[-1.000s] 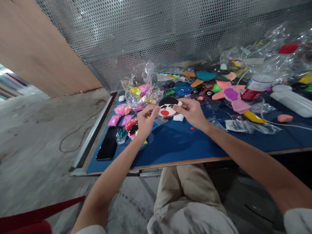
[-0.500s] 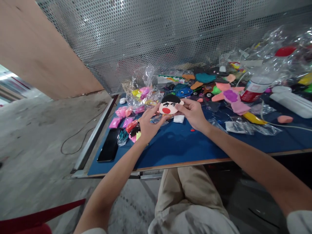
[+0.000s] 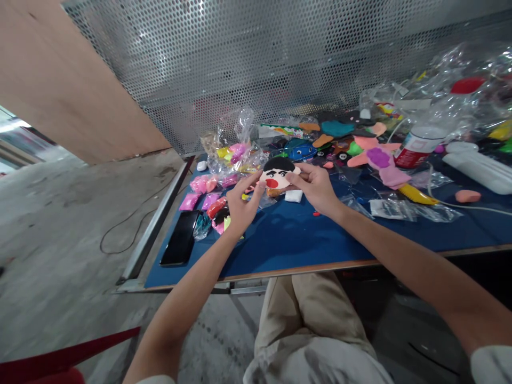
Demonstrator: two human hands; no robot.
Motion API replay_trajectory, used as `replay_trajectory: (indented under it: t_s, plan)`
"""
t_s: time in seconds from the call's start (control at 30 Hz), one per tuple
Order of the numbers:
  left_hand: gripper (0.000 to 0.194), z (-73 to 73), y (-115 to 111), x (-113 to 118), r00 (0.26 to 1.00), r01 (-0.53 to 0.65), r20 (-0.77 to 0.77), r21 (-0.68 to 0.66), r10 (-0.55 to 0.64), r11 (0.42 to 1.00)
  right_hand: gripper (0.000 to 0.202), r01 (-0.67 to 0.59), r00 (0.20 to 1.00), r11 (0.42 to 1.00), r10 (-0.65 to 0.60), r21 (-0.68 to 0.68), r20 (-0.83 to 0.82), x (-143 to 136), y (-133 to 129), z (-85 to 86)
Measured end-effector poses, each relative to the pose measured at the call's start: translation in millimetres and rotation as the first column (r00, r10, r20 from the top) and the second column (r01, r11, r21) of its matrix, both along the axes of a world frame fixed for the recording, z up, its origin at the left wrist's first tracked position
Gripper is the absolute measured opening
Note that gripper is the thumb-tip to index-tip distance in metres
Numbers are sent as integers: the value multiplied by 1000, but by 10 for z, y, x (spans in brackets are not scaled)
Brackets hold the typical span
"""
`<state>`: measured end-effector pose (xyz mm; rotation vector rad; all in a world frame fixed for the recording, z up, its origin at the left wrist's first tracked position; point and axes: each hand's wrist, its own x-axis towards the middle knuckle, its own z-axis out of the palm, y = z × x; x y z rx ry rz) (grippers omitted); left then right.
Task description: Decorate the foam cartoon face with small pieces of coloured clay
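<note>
A flat clay face (image 3: 278,175) with black hair, thick black brows and a red mouth is held up above the blue table (image 3: 280,245). My left hand (image 3: 243,205) grips its left edge, the thumb near the red mouth. On the other side my right hand (image 3: 316,186) pinches the right edge by the ear. Just below the face lies a small white packet (image 3: 293,196). Bagged pink clay (image 3: 204,183) and a red and black piece (image 3: 218,209) are left of my left hand.
A black phone (image 3: 180,237) lies at the table's left. Behind are plastic bags (image 3: 240,138) and a blue clay fish (image 3: 303,151). At right stand a red-labelled bottle (image 3: 420,143) and a white container (image 3: 478,169). A perforated metal panel (image 3: 240,58) backs the table.
My left thumb has moved up from below the face onto its lower left edge. The face has shifted and tilted slightly. My right hand stays at the right edge.
</note>
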<state>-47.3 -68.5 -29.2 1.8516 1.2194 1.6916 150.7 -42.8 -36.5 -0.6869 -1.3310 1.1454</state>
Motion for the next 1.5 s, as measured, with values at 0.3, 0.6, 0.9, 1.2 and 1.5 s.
replay_trajectory:
  t_s: [0.3, 0.6, 0.9, 1.2, 1.5]
  plan:
    - [38, -42, 133, -23, 978, 40, 208, -185, 0, 982, 49, -8, 997, 999, 5, 35, 80, -1, -49, 17]
    - [39, -68, 151, -35, 970, 115, 230, -153, -78, 981, 52, -22, 999, 1000, 22, 0, 26, 3, -40, 49]
    - [46, -78, 139, -133, 977, 52, -215, 273, 8, 961, 54, -27, 992, 995, 14, -99, -129, -20, 33, 32]
    - [37, -85, 154, -163, 931, 4, -329, 436, 155, 900, 49, -24, 997, 997, 19, -71, -79, -17, 23, 40]
    - [35, -117, 173, -177, 931, -10, -329, 409, 158, 912, 46, -40, 997, 996, 35, -76, -69, 0, 26, 38]
